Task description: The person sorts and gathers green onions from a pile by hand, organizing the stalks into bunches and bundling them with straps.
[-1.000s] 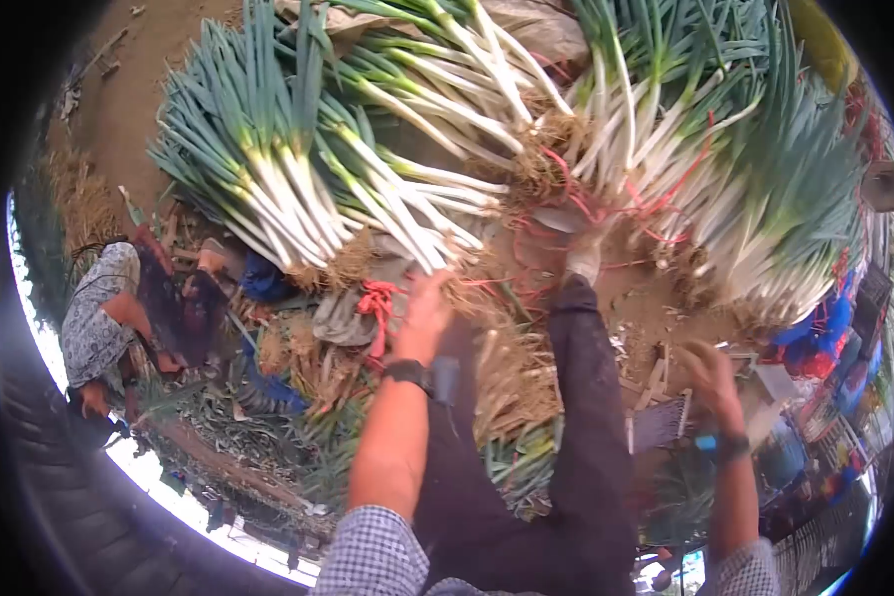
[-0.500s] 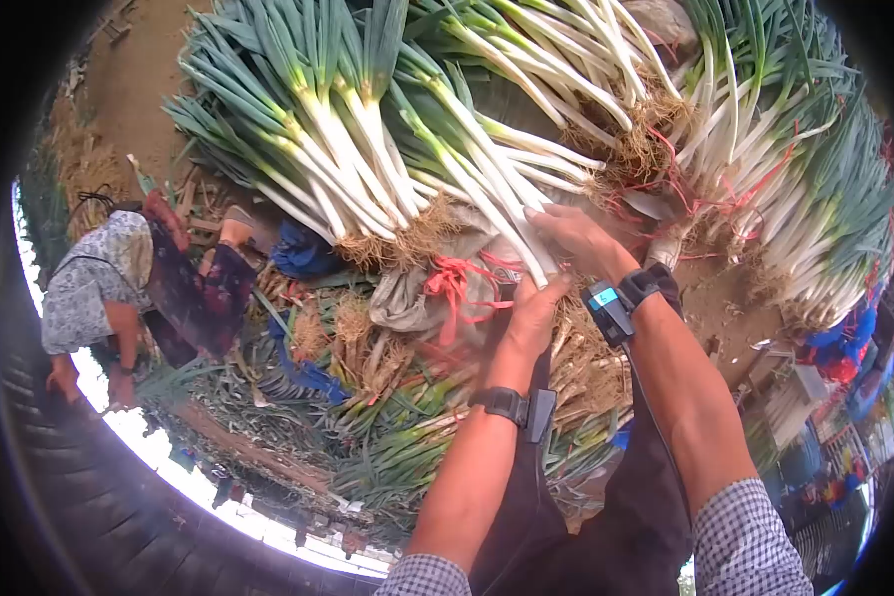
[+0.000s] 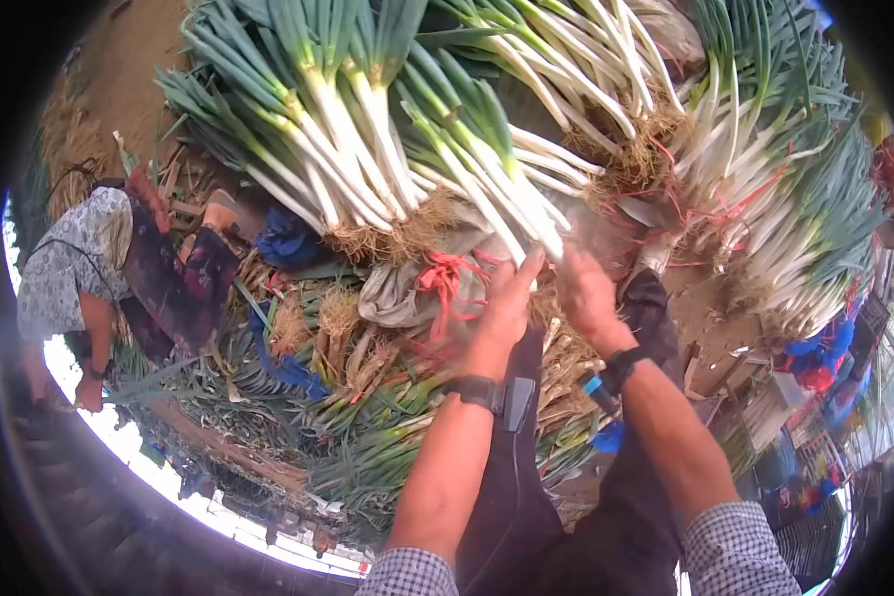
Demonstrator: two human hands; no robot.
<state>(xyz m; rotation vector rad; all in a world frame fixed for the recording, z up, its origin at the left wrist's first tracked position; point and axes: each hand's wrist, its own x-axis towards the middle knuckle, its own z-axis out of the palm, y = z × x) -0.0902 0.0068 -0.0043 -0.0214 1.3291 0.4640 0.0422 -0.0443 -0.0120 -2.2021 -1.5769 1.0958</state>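
2nd person (image 3: 102,253) at 9 o'clk, nr edge of view: pale patterned top (image 3: 77,263), dk print trousers (image 3: 169,283). Bare soil (image 3: 149,60) at 10. Blue cloth (image 3: 285,240) also abt 10, closer to ctr; grey sack (image 3: 392,293), crumpled, nr it at 9. Blue strip (image 3: 293,375) at 8. Brown sack (image 3: 673,32) at 1, nr top. Blue bag (image 3: 815,346) & red bag (image 3: 813,379), betw 3 & 4, details blurry.

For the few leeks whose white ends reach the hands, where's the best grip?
Probably grip the leeks by their white shafts, just above the lower ends, coming from the wearer's side with the left hand and right hand flanking them. Those ends point toward the wearer, and the shafts are slim and firm-looking, while the green leaves spread away on the far side.
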